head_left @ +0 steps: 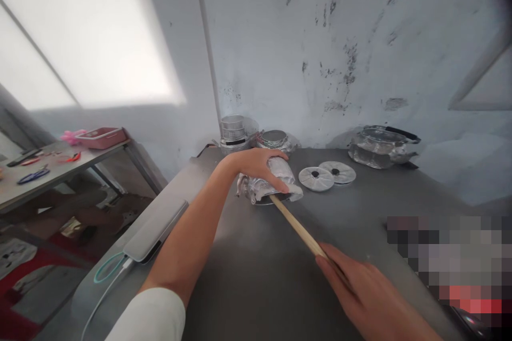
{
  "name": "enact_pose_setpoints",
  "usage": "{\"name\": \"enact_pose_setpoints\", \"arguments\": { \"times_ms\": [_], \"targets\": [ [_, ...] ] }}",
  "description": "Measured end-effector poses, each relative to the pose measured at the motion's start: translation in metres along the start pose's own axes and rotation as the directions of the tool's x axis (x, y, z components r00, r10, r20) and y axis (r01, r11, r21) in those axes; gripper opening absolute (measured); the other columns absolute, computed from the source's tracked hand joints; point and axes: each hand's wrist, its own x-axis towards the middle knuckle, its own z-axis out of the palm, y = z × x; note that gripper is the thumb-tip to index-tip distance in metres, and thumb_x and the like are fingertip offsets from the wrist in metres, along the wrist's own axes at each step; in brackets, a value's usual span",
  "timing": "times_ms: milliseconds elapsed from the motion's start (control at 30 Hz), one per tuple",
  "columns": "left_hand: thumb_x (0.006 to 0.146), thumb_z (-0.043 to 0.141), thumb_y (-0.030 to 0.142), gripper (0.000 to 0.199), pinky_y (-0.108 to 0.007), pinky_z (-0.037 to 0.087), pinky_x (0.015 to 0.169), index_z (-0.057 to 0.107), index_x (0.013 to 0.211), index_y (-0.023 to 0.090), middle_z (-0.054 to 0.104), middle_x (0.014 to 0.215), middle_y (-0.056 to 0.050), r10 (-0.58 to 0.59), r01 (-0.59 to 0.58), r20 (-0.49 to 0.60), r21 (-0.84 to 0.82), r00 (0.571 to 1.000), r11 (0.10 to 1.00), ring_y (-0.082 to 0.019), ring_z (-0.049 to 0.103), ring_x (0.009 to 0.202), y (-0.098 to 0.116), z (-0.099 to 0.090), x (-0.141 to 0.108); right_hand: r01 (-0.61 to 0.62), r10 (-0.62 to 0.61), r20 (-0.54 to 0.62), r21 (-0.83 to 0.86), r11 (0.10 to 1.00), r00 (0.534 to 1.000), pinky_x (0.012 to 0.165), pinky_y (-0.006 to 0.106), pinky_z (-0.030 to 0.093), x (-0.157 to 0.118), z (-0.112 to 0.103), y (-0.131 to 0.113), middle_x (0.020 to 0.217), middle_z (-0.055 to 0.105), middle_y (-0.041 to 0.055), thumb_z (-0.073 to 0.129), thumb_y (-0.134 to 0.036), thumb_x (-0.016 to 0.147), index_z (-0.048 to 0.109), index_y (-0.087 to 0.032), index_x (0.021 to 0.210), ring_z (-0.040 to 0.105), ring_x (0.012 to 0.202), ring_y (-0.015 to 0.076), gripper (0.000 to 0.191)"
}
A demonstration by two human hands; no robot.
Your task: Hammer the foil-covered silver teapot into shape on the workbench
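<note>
My left hand (260, 166) is wrapped over a silvery, crinkled pot (281, 169) that lies tilted on the dark table. Its thumb presses near the rim, and the fingers reach over the far side. The pot's dark mouth faces me, with a pale, wrinkled covering along its edge. In my closed right hand (356, 282) is a wooden stick (296, 225), slanting up and left so that its far end enters the mouth of the pot. That end is hidden inside. Just right of the pot lie two round lids (316, 179) with black knobs, one partly overlapping the other.
Stacked metal pots (232, 130) and a wire-wrapped pot (274, 140) stand by the wall. A foil-covered pan (374, 146) is back right. On the left edge lies a grey case (156, 229) with a white cable (104, 293). A side table holds a pink basket (102, 138) and scissors (33, 175).
</note>
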Motion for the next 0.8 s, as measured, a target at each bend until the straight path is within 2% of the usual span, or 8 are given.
{"name": "enact_pose_setpoints", "arguments": {
  "times_ms": [167,333,533,667,800],
  "targets": [
    [0.064,0.069,0.077,0.097,-0.045,0.04,0.107,0.036,0.147,0.04,0.032,0.157,0.0,-0.007,0.007,-0.009,-0.006,1.0,1.0,-0.034,0.039,0.137,0.0,0.0,0.0,0.007,-0.01,-0.049,-0.065,0.998,0.999,0.051,0.028,0.044,0.0,-0.001,0.003,0.064,0.07,0.0018,0.036,-0.042,0.098,0.065,-0.028,0.094,0.067,0.055,0.0223,0.033],
    [0.063,0.068,0.08,0.1,-0.046,0.04,0.106,0.035,0.148,0.039,0.031,0.158,0.0,-0.027,0.027,0.005,-0.013,1.0,1.0,-0.036,0.039,0.136,0.001,0.0,0.0,-0.007,0.003,-0.028,-0.159,0.987,1.0,0.051,0.029,0.044,0.001,0.002,0.01,0.058,0.067,0.0026,0.036,-0.042,0.098,0.063,-0.027,0.083,0.068,0.054,0.0238,0.034],
    [0.063,0.067,0.08,0.1,-0.043,0.041,0.105,0.036,0.148,0.038,0.035,0.156,0.0,-0.026,0.026,-0.017,0.013,1.0,1.0,-0.036,0.041,0.135,0.006,0.002,0.001,0.028,-0.038,-0.066,-0.147,0.989,0.997,0.051,0.029,0.043,0.002,0.0,0.009,0.063,0.069,0.0027,0.034,-0.041,0.099,0.062,-0.026,0.091,0.069,0.057,0.0234,0.034],
    [0.063,0.064,0.083,0.103,-0.042,0.041,0.105,0.035,0.149,0.035,0.035,0.156,-0.001,-0.049,0.05,-0.036,0.022,0.998,0.999,-0.036,0.039,0.137,0.008,0.004,0.001,0.006,-0.022,-0.098,-0.161,0.987,0.995,0.049,0.03,0.04,0.0,0.0,0.01,0.061,0.069,0.0022,0.032,-0.042,0.099,0.061,-0.025,0.1,0.069,0.056,0.0251,0.034],
    [0.061,0.064,0.086,0.105,-0.041,0.042,0.103,0.036,0.148,0.035,0.035,0.156,-0.001,-0.051,0.052,-0.034,0.022,0.998,0.998,-0.036,0.04,0.135,0.008,0.004,0.001,-0.007,-0.003,-0.059,-0.168,0.986,0.998,0.049,0.03,0.041,-0.001,0.001,0.009,0.056,0.066,0.0019,0.034,-0.039,0.098,0.063,-0.026,0.091,0.068,0.053,0.025,0.033]
  ]
}}
